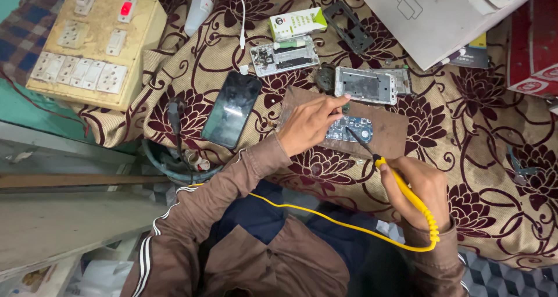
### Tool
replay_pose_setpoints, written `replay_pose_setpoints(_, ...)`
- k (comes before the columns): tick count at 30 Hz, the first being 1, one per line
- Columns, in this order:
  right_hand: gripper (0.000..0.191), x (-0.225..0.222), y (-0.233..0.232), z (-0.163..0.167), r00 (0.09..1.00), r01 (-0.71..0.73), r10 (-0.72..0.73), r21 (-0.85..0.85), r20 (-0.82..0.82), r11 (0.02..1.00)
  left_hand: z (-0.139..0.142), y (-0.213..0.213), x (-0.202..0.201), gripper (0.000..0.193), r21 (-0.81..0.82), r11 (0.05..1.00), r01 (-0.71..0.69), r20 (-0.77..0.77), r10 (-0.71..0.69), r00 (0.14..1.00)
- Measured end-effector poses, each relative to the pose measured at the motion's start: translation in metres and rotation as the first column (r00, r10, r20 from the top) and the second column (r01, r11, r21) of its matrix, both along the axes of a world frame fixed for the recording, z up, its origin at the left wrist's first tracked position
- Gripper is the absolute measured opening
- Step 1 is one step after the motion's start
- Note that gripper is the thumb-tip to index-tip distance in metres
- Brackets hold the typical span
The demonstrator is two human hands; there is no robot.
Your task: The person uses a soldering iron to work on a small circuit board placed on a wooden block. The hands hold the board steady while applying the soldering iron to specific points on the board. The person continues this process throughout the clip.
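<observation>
Now right hand (419, 188) grips yellow soldering iron (407, 193); left hand (308, 122) presses circuit board (350, 128); green-white box (297, 23) beyond.

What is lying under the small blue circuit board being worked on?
The blue circuit board lies on a flat brown board, which rests on the floral cloth. The left hand covers the circuit board's left end.

Circuit board (350, 129) on wooden block (389, 135)

Head camera, looking steeply down, close
</observation>
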State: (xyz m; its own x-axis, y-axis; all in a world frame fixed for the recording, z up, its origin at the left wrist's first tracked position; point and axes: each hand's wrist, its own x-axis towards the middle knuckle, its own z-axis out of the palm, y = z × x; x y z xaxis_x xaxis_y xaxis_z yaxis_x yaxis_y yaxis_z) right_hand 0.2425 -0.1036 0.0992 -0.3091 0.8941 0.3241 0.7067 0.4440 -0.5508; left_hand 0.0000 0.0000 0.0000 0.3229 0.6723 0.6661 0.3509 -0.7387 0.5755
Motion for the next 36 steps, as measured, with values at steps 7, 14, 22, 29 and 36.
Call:
replay_pose_setpoints(7, 0.011, -0.0027, 0.0005, 0.0009, 1.000, -0.010, 0.011, 0.018, -0.005, 1.000, 0.0043, -0.0018, -0.0006, 0.055, 0.015, 1.000, -0.007, 0.005, 0.007, 1.000)
replay_pose_setpoints(14, 0.011, 0.0011, 0.0010, 0.0023, 1.000, -0.004, 0.004, 0.013, 0.001, 1.000, 0.0008, 0.0005, -0.0009, 0.055, 0.008, 1.000, 0.010, 0.005, -0.010, 1.000)
replay_pose_setpoints(22, 0.011, -0.0026, 0.0013, 0.0005, 1.000, -0.018, 0.019, 0.009, -0.018, 1.000, 0.0017, -0.0004, -0.0018, 0.053, 0.008, 1.000, 0.025, 0.015, -0.025, 1.000)
replay_pose_setpoints(29, 0.013, 0.0003, 0.0019, 0.0018, 1.000, 0.020, -0.021, -0.021, -0.016, 1.000, 0.0020, 0.0006, 0.0002, 0.055, 0.000, 1.000, 0.015, 0.017, -0.015, 1.000)
replay_pose_setpoints(36, 0.013, 0.0019, 0.0010, 0.0016, 1.000, 0.018, -0.018, -0.007, 0.019, 1.000, 0.0024, 0.0004, 0.0007, 0.054, 0.028, 0.999, 0.037, 0.056, -0.038, 0.998)
